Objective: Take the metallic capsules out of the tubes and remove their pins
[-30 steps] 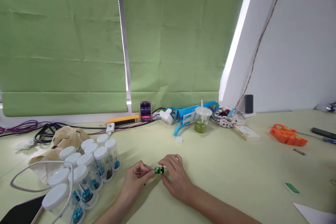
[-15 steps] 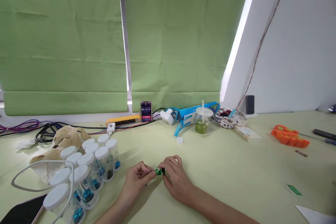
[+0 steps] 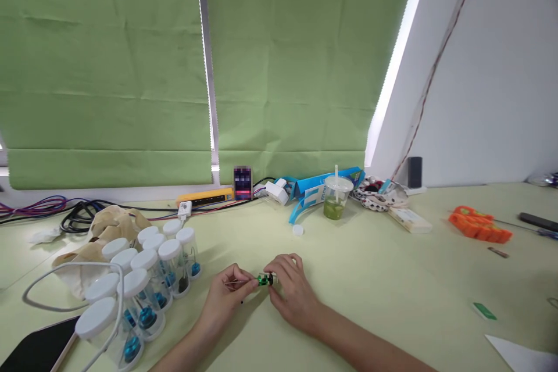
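Just above the table, a small shiny green part with a black disc (image 3: 263,280) on a thin metal rod lies between both hands. My left hand (image 3: 225,301) is closed in a pinch on its left end, and the thin rod pokes back across the fingers. On the other side, the curled fingers and thumb of my right hand (image 3: 295,297) are around the black disc end. The part's exact kind cannot be made out. A tiny black piece (image 3: 242,302) is seen just below my left fingertips.
Several clear jars with white lids (image 3: 147,293) hold blue metal parts at left, a grey cable (image 3: 70,265) looping over them. A drink cup (image 3: 335,200) and a white cap (image 3: 297,230) are beyond my hands. An orange object (image 3: 478,225) lies right.
My right fingers have opened slightly around the black disc, so more of it shows. My left hand keeps its pinch. The view has shifted a little.
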The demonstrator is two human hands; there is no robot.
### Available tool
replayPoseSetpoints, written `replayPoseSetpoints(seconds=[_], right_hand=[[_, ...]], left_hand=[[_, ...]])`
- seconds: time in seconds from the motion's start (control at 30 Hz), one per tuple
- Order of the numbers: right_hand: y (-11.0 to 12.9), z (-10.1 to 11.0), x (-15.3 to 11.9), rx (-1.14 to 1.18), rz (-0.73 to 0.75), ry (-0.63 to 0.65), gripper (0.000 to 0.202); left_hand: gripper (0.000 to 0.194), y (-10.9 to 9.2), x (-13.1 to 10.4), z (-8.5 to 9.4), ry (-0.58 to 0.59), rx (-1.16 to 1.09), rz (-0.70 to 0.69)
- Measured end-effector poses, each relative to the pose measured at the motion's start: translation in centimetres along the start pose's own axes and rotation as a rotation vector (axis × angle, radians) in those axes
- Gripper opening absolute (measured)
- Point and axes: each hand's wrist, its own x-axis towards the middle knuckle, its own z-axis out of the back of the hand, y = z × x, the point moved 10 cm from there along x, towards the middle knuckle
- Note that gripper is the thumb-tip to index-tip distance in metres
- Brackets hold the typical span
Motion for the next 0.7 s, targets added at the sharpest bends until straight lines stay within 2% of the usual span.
replayPoseSetpoints(seconds=[0.7], right_hand=[[0.15, -0.14, -0.09, 0.008, 0.032, -0.011, 0.023]], left_hand=[[0.031, -0.15, -0.17, -0.04, -0.002, -0.001, 0.008]])
